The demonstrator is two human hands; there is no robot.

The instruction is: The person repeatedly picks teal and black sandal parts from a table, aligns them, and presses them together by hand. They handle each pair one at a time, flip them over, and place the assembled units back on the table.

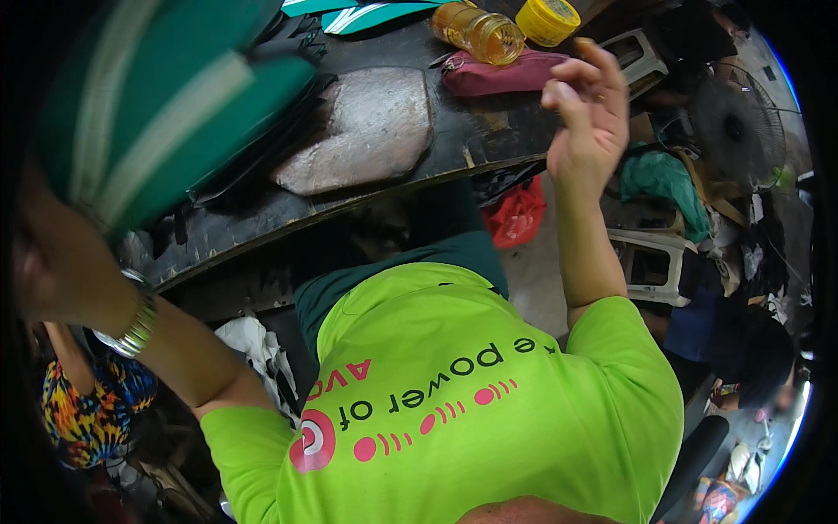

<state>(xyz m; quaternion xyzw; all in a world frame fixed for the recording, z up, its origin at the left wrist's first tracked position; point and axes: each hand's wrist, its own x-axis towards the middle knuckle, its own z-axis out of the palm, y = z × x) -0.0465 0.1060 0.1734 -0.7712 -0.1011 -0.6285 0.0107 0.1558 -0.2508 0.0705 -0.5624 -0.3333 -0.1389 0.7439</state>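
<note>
Smeared by motion, my left hand [52,253] is at the far left, with a metal watch on its wrist. Green pieces with white stripes [175,113] rise from it, close to the camera; they look gripped at their lower end, though the fingers are blurred. My right hand [594,118] is raised past the table's edge, its fingers loosely bent and apart, with nothing in them. Nearest to it lies a maroon zip pouch [497,74]. A worn grey slab [367,127] rests on the dark table [454,122] between my hands.
An amber jar [480,33] lies by a yellow tub [548,19] beyond the pouch. More green striped pieces [371,16] lie at the back. A red bag [515,214] is below the table; stools [650,262] and a fan [736,127] stand right. Another person's patterned clothing [87,402] shows lower left.
</note>
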